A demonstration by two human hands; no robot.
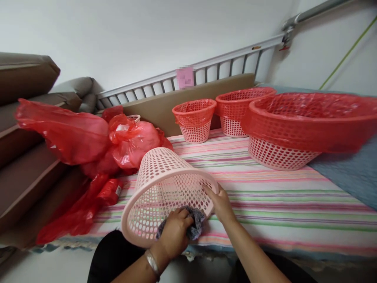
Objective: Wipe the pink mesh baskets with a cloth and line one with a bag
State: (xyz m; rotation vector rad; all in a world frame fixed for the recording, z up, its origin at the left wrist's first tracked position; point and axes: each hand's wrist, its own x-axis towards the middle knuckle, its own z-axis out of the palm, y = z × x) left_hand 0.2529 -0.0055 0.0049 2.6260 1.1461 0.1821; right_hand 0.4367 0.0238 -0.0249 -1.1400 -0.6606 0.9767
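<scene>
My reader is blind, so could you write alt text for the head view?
A person's left hand holds a dark cloth at the mouth of a tipped pink basket; the right hand grips its rim. Three red-lined baskets stand beyond on a striped sheet; red plastic bags lie left.

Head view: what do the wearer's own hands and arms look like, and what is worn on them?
The left hand and right hand are ungloved, with no sleeve showing on either forearm. A broad, shiny, silver-coloured bangle circles the left wrist; nothing worn shows on the right one.
</scene>
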